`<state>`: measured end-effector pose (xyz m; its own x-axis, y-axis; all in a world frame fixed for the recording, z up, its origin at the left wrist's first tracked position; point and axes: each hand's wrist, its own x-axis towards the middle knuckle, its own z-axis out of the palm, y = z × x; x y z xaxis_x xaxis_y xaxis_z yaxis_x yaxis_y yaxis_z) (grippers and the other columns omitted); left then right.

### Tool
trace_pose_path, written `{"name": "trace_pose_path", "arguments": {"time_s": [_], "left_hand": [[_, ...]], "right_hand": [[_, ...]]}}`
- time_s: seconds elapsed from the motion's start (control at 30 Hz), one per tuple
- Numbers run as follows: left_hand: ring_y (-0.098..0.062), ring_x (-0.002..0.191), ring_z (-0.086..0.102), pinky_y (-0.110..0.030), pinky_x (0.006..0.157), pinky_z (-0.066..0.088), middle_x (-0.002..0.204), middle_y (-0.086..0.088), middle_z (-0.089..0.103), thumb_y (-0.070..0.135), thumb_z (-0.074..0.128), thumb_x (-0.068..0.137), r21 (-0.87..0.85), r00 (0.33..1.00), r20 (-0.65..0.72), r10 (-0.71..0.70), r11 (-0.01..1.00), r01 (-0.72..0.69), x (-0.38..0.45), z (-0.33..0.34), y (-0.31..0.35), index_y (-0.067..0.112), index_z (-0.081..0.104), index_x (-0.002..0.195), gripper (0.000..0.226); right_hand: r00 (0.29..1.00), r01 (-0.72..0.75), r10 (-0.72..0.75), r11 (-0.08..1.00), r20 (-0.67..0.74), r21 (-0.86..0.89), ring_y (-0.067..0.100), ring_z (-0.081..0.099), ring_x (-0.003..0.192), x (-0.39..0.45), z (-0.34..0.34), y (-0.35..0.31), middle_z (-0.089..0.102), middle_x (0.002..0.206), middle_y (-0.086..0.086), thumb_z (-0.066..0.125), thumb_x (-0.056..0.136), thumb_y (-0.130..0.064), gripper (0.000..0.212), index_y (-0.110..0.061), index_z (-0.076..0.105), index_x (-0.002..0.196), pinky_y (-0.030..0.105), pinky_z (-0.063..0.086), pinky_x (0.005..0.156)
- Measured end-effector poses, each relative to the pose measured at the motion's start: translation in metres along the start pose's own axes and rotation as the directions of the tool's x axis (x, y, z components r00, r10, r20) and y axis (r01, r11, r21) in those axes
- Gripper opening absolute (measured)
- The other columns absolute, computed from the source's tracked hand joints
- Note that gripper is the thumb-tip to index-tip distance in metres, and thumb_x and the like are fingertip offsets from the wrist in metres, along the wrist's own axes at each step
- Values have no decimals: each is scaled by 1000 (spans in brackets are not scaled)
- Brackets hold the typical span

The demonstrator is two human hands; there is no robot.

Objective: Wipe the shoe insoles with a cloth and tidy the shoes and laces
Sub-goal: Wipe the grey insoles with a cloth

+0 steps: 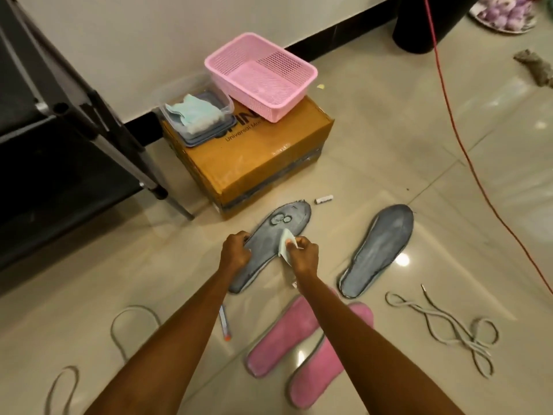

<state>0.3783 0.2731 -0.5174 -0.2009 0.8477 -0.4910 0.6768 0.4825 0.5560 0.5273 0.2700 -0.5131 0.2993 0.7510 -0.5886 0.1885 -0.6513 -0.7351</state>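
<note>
A grey insole (276, 232) lies on the tiled floor in front of a cardboard box. My left hand (235, 251) grips its left edge. My right hand (303, 256) pinches a small white cloth (285, 242) against the insole's right side. A second grey insole (380, 250) lies flat to the right. Two pink insoles (281, 339) (321, 372) lie near me, partly under my right forearm. One grey lace (449, 324) is tangled on the floor at the right, another lace (119, 330) loops at the left.
A cardboard box (254, 163) carries a pink basket (260, 76) and a clear tub (197, 115) with pale blue cloths. A black rack (59, 130) stands at the left. A red cord (460, 145) runs across the floor on the right. A pen (224, 323) and a small white tube (323, 199) lie nearby.
</note>
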Motion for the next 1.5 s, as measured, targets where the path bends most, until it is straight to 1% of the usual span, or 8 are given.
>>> {"name": "trace_pose_path", "arguments": {"time_s": [0.17,0.33,0.63,0.93,1.1,1.23,1.4,1.5], "left_hand": [[-34,120,41,-36,100,35,129,-18,44,0,50,86,309,940,-131,313,914,-262,-12,25,60,7,47,131,46],[-25,119,46,-32,96,40,126,-9,49,4,47,89,334,819,133,558,753,-567,-39,96,130,12,45,133,45],[-34,113,52,-39,90,45,124,-18,51,21,54,90,139,920,368,137,970,-200,-59,152,153,5,40,124,39],[-31,112,56,-34,89,47,120,-20,59,-7,58,84,-264,837,520,174,964,-37,-62,98,159,0,51,126,43],[-19,80,57,-26,70,48,88,-10,60,1,56,91,-438,772,597,219,895,85,-100,20,185,7,53,115,25],[-25,113,58,-35,100,45,119,-12,62,37,46,97,-605,812,566,141,740,293,-153,-53,218,10,56,122,39],[-19,80,63,-28,67,49,88,-7,67,37,47,96,-861,911,383,152,417,292,-246,-149,251,8,62,106,34],[-24,90,62,-35,84,49,99,-13,66,46,41,95,-977,953,204,223,104,184,-297,-201,254,5,59,114,49]], "right_hand": [[969,55,-50,998,-242,13,28,53,98,3,-50,-16,51,113,15,51,89,-18,17,-7,61,97,42,44,91],[878,-62,49,998,-477,-11,36,43,118,12,-120,0,44,126,22,46,94,-16,32,1,56,118,37,36,100],[906,-258,305,948,-295,189,28,56,92,10,-147,41,58,105,12,47,90,-13,24,-5,55,110,35,50,77],[927,-48,134,969,-351,242,24,57,84,-10,-165,2,60,87,9,54,86,-9,5,-11,58,85,35,48,74],[927,77,22,965,-373,250,27,55,93,-45,-173,-74,57,98,11,50,91,-11,12,-6,56,99,38,47,83],[974,137,-84,958,-211,250,26,56,93,-112,-170,-147,58,102,12,47,91,-8,14,-6,56,102,38,48,85],[953,258,-289,933,95,251,24,58,79,-219,-175,-234,58,83,10,48,87,-2,10,-8,55,87,33,51,69],[879,381,-420,903,224,201,11,50,71,-283,-183,-266,51,76,-1,45,94,-6,21,-17,51,76,18,42,57]]}}
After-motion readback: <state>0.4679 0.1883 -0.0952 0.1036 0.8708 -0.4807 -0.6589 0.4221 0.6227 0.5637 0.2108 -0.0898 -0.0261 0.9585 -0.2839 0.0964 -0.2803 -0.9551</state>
